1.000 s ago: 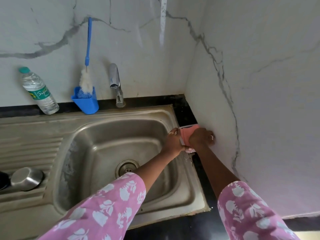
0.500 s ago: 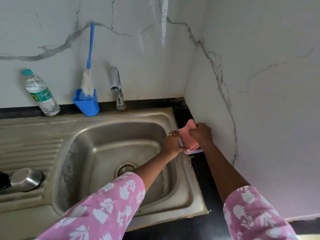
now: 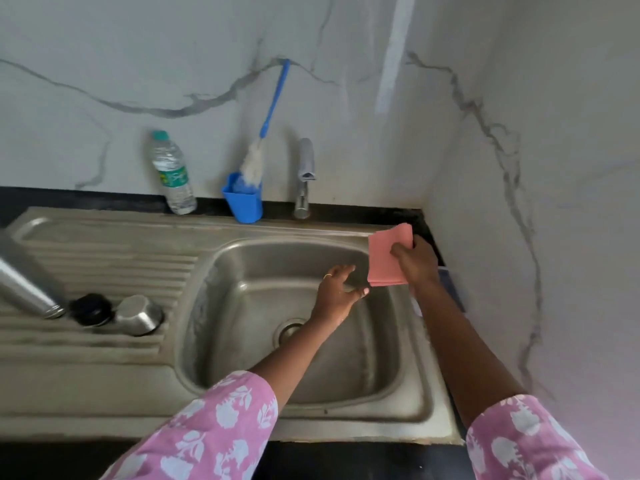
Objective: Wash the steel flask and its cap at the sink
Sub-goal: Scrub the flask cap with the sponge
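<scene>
Black countertop, front edge. Steel sink set in it: basin right, ribbed drainboard left. Left hand above the basin, fingers loose, grasping nothing. Right hand over the sink's right rim, clasping a pink pad. Steel flask lying on the drainboard, far left; black cap and steel cup just beside its mouth. Back ledge: water bottle, blue holder with brush, tap. White veined marble walls meet in a corner.

Pink cloth, blue cup
</scene>
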